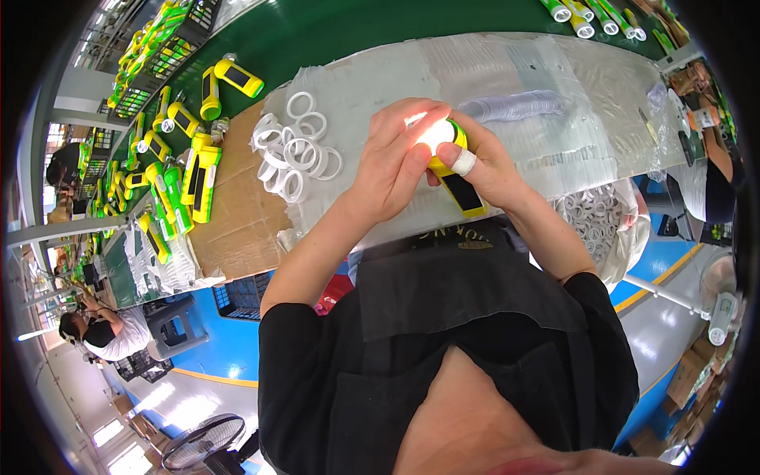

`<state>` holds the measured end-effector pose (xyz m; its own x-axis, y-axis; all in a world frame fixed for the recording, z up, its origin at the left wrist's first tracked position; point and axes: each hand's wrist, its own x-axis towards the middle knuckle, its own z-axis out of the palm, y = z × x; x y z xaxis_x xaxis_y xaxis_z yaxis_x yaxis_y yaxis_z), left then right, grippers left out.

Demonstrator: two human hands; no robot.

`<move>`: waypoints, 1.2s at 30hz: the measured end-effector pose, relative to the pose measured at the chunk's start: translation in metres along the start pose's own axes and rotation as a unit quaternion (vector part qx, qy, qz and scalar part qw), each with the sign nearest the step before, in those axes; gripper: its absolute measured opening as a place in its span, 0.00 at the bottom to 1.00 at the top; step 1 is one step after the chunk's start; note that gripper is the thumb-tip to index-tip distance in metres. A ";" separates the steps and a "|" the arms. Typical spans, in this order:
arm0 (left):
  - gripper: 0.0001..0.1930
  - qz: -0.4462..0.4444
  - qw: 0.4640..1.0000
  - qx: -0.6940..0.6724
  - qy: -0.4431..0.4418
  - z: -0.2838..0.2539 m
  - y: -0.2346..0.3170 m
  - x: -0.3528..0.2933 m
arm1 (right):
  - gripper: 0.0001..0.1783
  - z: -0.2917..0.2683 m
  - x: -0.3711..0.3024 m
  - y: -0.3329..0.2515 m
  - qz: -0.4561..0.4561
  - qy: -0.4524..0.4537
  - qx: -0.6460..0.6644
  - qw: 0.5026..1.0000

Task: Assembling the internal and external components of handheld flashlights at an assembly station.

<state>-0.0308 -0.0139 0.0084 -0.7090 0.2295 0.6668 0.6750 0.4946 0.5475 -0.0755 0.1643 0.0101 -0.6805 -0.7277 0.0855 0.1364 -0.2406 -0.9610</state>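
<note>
Head: left hand (390,165) and right hand (492,168) grip a flashlight (464,194); a sack (636,236) holds rings (592,220).

The flashlight (437,136) glares blown-out white; straight edges bend outward.

Black fan (204,443), grey stool (176,323), blue floor (227,352)

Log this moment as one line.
lit flashlight: yellow-green, between both hands | right hand: gripping it | left hand: cupped at glowing end | left of hands: white rings
</note>
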 end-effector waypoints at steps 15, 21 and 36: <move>0.19 -0.021 0.999 0.025 0.041 -0.027 -0.023 -0.005 | 0.18 0.022 0.046 0.010 0.033 -0.041 0.048 0.997; 0.18 -0.053 0.982 -0.018 0.178 -0.052 -0.044 -0.003 | 0.16 0.019 0.069 0.013 -0.087 -0.037 0.009 0.996; 0.09 -0.205 0.970 0.024 0.128 -0.092 -0.085 0.005 | 0.17 0.004 0.081 0.028 -0.126 0.006 -0.015 0.992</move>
<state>-0.0727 -0.1316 0.0113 -0.8379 -0.2083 0.5045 0.3316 0.5400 0.7736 -0.1235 0.0958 -0.0089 -0.6989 -0.6393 0.3208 -0.0598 -0.3947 -0.9169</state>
